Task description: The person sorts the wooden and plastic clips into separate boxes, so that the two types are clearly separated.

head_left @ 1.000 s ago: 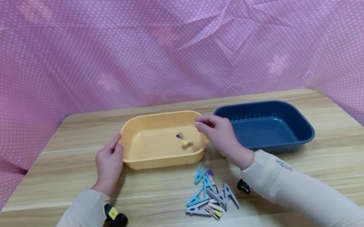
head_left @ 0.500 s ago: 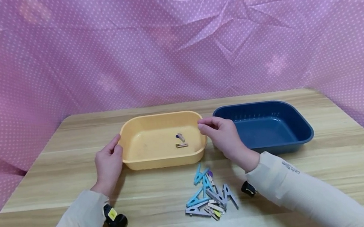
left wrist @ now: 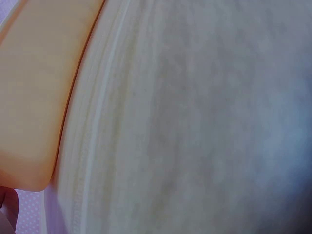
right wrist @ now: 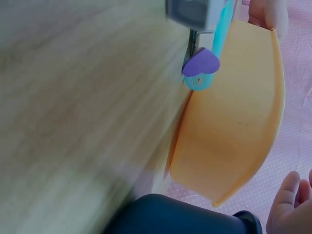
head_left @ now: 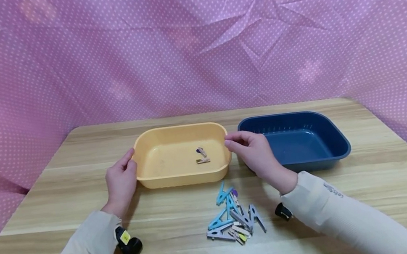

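In the head view, a yellow plastic basin (head_left: 183, 179) stands at the middle of the table. My left hand (head_left: 121, 181) holds its left rim between thumb and fingers. Two small wooden clothespins lie inside: one clothespin (head_left: 201, 152) has a purple end, and the other clothespin (head_left: 203, 161) lies flat just in front of it. Bent-fingered and holding nothing visible, my right hand (head_left: 256, 154) hovers by the basin's right rim. The right wrist view shows these right fingers (right wrist: 287, 192) apart from the basin's wall (right wrist: 224, 122).
A dark blue basin (head_left: 307, 164) stands at the right, partly behind my right hand. In front of the yellow basin is a pile of light-blue clothespins (head_left: 216, 220), grey clothespins (head_left: 220, 233) and small wooden ones. A purple heart (right wrist: 202, 62) shows on one in the right wrist view.
The small clothespin with the yellow decoration, blurred and tilted over the basin floor one second ago, now lies flat there. My right hand has shifted right, off the basin. The left stays put.
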The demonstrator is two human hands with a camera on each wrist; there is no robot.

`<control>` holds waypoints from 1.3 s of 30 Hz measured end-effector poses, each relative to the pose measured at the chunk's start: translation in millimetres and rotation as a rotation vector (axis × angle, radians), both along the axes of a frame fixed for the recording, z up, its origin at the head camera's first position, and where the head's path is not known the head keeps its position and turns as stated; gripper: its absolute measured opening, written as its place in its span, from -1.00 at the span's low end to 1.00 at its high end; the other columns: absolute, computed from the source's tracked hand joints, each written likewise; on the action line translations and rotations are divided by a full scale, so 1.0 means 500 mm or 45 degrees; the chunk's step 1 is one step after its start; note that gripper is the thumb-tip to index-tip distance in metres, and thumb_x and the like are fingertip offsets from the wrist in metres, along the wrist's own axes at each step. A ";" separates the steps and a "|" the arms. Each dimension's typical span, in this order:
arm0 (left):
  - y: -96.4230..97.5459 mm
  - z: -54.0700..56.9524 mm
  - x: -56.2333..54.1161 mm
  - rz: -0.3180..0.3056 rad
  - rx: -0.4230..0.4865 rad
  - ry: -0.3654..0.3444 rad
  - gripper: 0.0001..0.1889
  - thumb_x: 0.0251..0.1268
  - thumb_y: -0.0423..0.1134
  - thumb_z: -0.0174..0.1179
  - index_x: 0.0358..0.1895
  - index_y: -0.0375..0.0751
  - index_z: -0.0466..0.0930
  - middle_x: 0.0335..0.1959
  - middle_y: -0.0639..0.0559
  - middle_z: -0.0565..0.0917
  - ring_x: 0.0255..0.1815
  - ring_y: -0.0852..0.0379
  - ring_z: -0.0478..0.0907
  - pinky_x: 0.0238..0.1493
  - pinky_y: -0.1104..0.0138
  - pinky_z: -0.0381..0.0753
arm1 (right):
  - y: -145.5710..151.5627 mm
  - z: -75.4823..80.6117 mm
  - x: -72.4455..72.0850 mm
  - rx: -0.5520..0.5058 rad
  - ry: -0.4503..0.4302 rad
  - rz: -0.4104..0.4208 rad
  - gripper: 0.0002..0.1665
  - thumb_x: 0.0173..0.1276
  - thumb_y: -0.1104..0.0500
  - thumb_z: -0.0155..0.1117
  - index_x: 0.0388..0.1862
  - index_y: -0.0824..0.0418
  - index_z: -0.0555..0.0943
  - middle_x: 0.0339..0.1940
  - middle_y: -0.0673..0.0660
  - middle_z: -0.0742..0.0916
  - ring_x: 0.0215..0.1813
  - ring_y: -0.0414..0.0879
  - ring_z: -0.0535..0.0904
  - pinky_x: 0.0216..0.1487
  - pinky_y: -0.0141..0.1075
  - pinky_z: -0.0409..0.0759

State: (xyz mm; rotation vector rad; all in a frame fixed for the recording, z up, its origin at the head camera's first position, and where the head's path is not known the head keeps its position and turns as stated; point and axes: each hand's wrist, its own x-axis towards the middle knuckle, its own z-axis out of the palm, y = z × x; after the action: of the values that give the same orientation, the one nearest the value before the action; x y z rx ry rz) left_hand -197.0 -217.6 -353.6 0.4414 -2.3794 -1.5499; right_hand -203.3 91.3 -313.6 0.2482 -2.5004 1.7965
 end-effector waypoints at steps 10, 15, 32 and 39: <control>-0.001 0.000 -0.002 0.018 -0.014 0.020 -0.57 0.35 -0.24 -0.15 0.27 -0.09 0.37 0.28 0.10 0.39 0.31 0.20 0.27 0.24 0.32 0.38 | 0.013 0.009 0.010 0.157 0.025 0.161 -0.77 0.26 0.09 0.25 -0.17 0.15 0.68 -0.27 0.06 0.70 -0.27 -0.07 0.49 -0.31 -0.32 0.52; -0.002 0.001 -0.002 0.018 -0.009 0.012 -0.57 0.36 -0.24 -0.15 0.28 -0.09 0.36 0.29 0.11 0.38 0.31 0.21 0.26 0.24 0.32 0.38 | 0.018 0.008 0.016 0.204 0.017 0.198 -0.78 0.23 0.09 0.29 -0.19 0.14 0.69 -0.30 0.05 0.69 -0.32 -0.05 0.46 -0.40 -0.35 0.48; -0.001 0.001 -0.003 0.013 0.015 0.007 -0.58 0.37 -0.22 -0.14 0.28 -0.06 0.36 0.30 0.14 0.37 0.32 0.22 0.26 0.24 0.33 0.37 | 0.050 -0.014 0.022 0.251 0.096 0.643 -0.76 0.15 0.23 0.35 -0.20 0.30 0.67 -0.24 0.15 0.72 -0.32 -0.13 0.53 -0.38 -0.43 0.57; -0.001 -0.001 0.000 0.003 0.008 -0.023 -0.57 0.38 -0.20 -0.16 0.30 -0.03 0.33 0.33 0.16 0.33 0.33 0.21 0.24 0.24 0.32 0.37 | 0.057 -0.020 0.020 0.255 0.063 0.844 -0.76 0.16 0.24 0.34 -0.18 0.31 0.66 -0.24 0.25 0.71 -0.31 -0.14 0.57 -0.24 -0.36 0.64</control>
State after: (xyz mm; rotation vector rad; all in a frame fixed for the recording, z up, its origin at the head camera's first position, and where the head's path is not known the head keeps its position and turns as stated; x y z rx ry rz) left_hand -197.3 -218.3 -354.2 0.4618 -2.3868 -1.5596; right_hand -193.1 119.6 -323.7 1.2392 -2.7602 1.6525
